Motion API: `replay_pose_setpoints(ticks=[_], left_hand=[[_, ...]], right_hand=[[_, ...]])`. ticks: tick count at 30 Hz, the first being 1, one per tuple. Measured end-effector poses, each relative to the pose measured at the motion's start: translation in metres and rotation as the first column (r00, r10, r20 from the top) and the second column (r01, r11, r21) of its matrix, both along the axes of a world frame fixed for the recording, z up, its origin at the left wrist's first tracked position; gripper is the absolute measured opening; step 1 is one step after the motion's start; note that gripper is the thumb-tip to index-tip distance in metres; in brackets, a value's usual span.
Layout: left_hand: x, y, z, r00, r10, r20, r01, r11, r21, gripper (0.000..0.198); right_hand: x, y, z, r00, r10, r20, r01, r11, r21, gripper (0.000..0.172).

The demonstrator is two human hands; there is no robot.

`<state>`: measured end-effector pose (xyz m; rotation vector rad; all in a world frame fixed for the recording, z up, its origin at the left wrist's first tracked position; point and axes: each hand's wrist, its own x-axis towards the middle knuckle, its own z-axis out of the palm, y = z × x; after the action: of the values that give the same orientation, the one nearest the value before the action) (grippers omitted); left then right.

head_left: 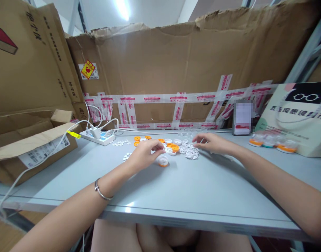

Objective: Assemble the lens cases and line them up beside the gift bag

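My left hand (147, 153) is closed in a pinch on a small white perforated disc (168, 150), held above the tabletop. Just below it a round white cup with an orange base (163, 161) stands on the table. Behind the pinched disc lie orange rings (175, 148) and white rings (177, 141), partly hidden by my fingers. My right hand (209, 142) hovers with bent fingers apart at the right side of a pile of white openwork discs (190, 152); nothing shows in it.
Small white discs (121, 143) and orange caps (137, 139) lie left of centre. Clear parts (188, 132) sit at the back. A power strip (99, 136), an open carton (37, 147), a phone (242, 117), clear-topped containers (273, 141) and a paper bag (299, 119) surround the work area.
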<state>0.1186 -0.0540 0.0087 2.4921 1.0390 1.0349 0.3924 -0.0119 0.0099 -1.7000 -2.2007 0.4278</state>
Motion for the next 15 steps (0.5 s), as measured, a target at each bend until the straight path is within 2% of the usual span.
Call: replay_pose_setpoints(ticks=[4, 7, 9, 15], left_hand=[[0.000, 0.001, -0.001, 1.000, -0.013, 0.002, 0.013, 1.000, -0.002, 0.008], [0.000, 0.001, -0.001, 1.000, -0.008, 0.005, 0.008, 1.000, -0.012, 0.008], [0.000, 0.000, 0.000, 1.000, -0.004, 0.006, 0.004, 1.000, -0.015, 0.008], [0.000, 0.000, 0.000, 1.000, -0.012, 0.012, 0.012, 1.000, -0.006, 0.007]], right_hand=[[-0.006, 0.012, -0.019, 0.989, -0.104, -0.104, 0.116, 0.987, 0.113, 0.032], [-0.005, 0.020, -0.028, 0.984, -0.106, -0.145, 0.122, 0.987, 0.107, 0.020], [-0.004, 0.022, -0.030, 0.982, -0.116, -0.152, 0.131, 0.987, 0.090, 0.016], [-0.004, 0.023, -0.028, 0.975, -0.116, -0.188, 0.129, 0.990, 0.057, 0.019]])
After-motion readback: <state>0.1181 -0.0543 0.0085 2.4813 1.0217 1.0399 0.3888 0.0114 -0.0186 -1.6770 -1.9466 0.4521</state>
